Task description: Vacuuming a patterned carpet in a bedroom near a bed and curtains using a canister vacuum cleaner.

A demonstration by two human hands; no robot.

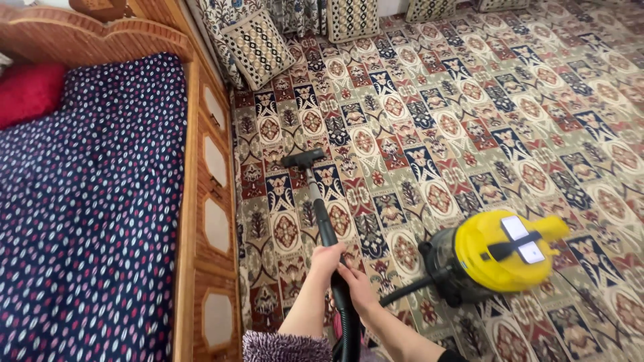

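Note:
My left hand (327, 260) and my right hand (357, 285) both grip the black vacuum wand (326, 228), left above right. The wand runs forward to a dark floor nozzle (303, 159) that rests on the patterned carpet (469, 114) near the bed's side. A black hose (402, 293) leads from my hands to the yellow canister vacuum (500, 255), which stands on the carpet to my right and looks slightly blurred.
A wooden bed frame (211, 201) with panelled drawers runs along the left, topped by a dark dotted bedspread (87, 214) and a red pillow (30, 90). Patterned cushions (258, 47) lean against the far wall.

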